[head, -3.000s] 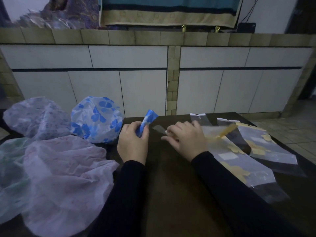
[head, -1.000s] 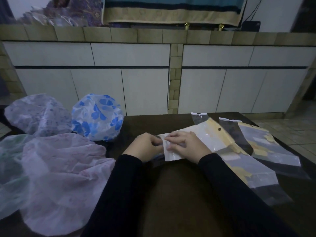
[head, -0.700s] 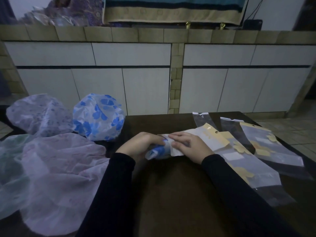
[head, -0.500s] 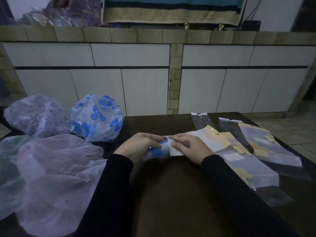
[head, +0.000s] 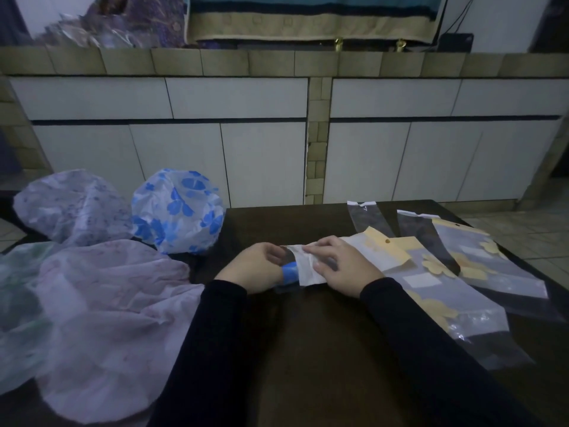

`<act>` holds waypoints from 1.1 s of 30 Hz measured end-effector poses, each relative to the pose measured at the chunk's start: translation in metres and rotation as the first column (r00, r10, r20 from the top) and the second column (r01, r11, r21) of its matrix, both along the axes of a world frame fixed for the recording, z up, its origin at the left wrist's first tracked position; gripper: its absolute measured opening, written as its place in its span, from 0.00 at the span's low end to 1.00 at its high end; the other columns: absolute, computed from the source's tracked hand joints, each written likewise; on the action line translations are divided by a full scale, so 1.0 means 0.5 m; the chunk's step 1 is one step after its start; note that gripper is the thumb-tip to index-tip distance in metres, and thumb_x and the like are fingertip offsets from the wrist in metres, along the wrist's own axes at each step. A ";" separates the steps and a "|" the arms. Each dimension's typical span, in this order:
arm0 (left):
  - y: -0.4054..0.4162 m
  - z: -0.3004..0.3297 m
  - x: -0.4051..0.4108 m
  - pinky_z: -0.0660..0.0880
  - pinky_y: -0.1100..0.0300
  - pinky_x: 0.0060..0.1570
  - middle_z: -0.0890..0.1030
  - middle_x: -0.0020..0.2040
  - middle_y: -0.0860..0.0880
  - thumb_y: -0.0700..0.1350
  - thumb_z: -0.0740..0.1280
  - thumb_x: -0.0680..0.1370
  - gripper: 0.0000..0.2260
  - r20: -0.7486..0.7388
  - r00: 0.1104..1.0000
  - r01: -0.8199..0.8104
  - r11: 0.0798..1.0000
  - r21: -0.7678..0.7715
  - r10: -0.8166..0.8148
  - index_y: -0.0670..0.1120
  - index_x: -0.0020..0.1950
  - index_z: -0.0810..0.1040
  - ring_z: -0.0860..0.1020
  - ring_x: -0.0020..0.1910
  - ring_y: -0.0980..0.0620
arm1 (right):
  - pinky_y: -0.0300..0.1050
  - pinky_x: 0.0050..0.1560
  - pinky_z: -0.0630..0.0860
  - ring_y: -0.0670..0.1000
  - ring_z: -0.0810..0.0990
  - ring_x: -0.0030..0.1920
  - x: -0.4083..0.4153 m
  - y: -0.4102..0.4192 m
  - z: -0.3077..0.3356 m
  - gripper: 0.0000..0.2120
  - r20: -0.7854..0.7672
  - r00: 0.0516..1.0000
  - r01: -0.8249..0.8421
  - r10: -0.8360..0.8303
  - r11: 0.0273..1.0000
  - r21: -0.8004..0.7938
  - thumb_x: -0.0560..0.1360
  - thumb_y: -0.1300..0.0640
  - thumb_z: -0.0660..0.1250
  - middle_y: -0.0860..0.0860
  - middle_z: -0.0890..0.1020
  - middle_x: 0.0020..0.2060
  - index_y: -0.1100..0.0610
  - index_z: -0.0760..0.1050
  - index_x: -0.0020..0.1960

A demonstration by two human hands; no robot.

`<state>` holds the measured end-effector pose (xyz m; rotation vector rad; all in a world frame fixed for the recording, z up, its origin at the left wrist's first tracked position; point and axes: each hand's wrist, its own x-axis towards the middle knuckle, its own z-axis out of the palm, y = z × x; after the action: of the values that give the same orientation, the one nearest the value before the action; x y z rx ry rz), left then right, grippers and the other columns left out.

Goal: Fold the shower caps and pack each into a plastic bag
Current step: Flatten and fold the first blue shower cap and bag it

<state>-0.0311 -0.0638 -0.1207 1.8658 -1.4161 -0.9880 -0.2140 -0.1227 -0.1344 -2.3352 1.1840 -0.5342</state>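
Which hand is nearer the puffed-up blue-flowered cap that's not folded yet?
Left. The left hand lies just right of the blue-flowered cap, apart from it; the right hand is farther right, on the plastic bag.

A dim room, the light low and bluish. A dark brown wooden desk [head: 308,349] fills the lower part of the view. Beyond it runs a long counter [head: 277,61] edged in olive-tan tiles, with white cabinet doors [head: 261,161] below, split by a dark horizontal line and a tiled pillar [head: 317,155] in the middle. On the counter hangs a teal cloth with a tan border [head: 308,23]. Pale floor tiles [head: 523,229] show at far right
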 end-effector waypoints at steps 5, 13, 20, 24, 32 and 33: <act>-0.006 -0.003 0.002 0.77 0.50 0.57 0.80 0.52 0.47 0.39 0.73 0.72 0.10 0.077 0.959 -0.261 0.958 -0.122 0.272 0.53 0.44 0.77 0.79 0.52 0.49 | 0.51 0.69 0.60 0.48 0.63 0.68 0.007 -0.004 -0.006 0.23 -0.236 0.961 0.090 -0.143 0.971 -0.221 0.77 0.40 0.60 0.44 0.68 0.66 0.41 0.66 0.71; -0.019 -0.009 -0.016 0.80 0.52 0.50 0.79 0.50 0.48 0.40 0.73 0.72 0.13 -0.190 0.897 -0.420 0.904 -0.078 0.400 0.49 0.55 0.77 0.80 0.49 0.49 | 0.44 0.68 0.65 0.46 0.66 0.65 0.009 -0.002 -0.010 0.18 0.041 0.993 0.119 -0.114 0.985 -0.128 0.80 0.50 0.60 0.45 0.68 0.66 0.45 0.69 0.70; -0.013 -0.015 -0.030 0.80 0.54 0.46 0.75 0.53 0.50 0.39 0.68 0.75 0.13 -0.297 0.877 -0.423 0.900 -0.102 0.378 0.53 0.55 0.75 0.78 0.51 0.50 | 0.36 0.63 0.64 0.45 0.67 0.63 0.009 0.002 -0.014 0.19 -0.066 0.987 0.134 -0.149 0.973 -0.189 0.78 0.56 0.64 0.46 0.70 0.60 0.49 0.73 0.68; -0.008 -0.017 -0.035 0.75 0.56 0.39 0.75 0.62 0.44 0.35 0.61 0.74 0.17 -0.497 0.835 -0.325 0.941 -0.100 0.235 0.55 0.55 0.75 0.75 0.52 0.48 | 0.39 0.65 0.66 0.45 0.67 0.63 0.019 0.003 -0.017 0.19 -0.072 0.983 0.152 -0.169 0.968 -0.200 0.78 0.54 0.64 0.46 0.70 0.61 0.49 0.71 0.69; 0.032 -0.031 -0.038 0.66 0.49 0.62 0.72 0.66 0.46 0.47 0.59 0.80 0.18 0.314 0.762 -0.458 0.813 -0.359 0.567 0.46 0.69 0.69 0.69 0.64 0.46 | 0.46 0.64 0.71 0.50 0.69 0.64 0.080 -0.027 -0.038 0.20 -0.029 0.962 0.246 -0.272 0.907 -0.340 0.78 0.51 0.62 0.50 0.72 0.63 0.50 0.69 0.69; 0.033 -0.038 -0.038 0.65 0.48 0.63 0.71 0.66 0.45 0.47 0.58 0.79 0.18 0.380 0.758 -0.439 0.845 -0.306 0.531 0.45 0.68 0.69 0.69 0.64 0.45 | 0.47 0.64 0.71 0.51 0.70 0.63 0.091 -0.037 -0.039 0.19 -0.020 0.959 0.260 -0.284 0.903 -0.341 0.78 0.51 0.62 0.51 0.73 0.63 0.51 0.70 0.69</act>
<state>-0.0503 -0.0472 -0.1396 2.2320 -1.1022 -0.1419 -0.1685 -0.1412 -0.1540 -2.4955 1.5736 -0.8148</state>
